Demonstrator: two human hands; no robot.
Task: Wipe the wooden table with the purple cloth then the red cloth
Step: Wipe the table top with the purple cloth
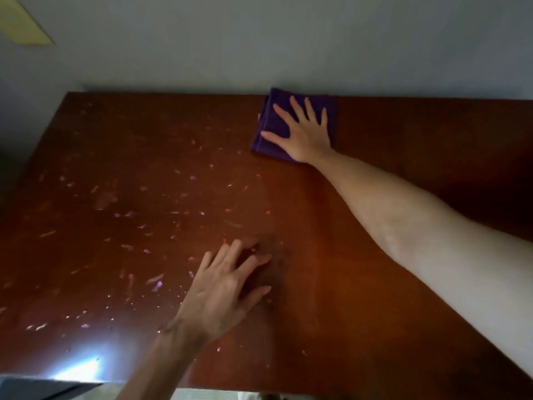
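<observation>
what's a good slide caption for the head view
Right hand presses purple cloth flat on scuffed wooden table, left hand resting nearby.

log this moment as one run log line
step: purple wipe | right hand flat on purple cloth, far edge | left hand on table | scraps left side

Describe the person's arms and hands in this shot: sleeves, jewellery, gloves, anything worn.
Both forearms are bare as far as the frame shows, with no sleeves in view. The left hand and right hand wear no gloves. No rings, watch or bracelet show on either; the picture is too soft to rule out small items.
</observation>
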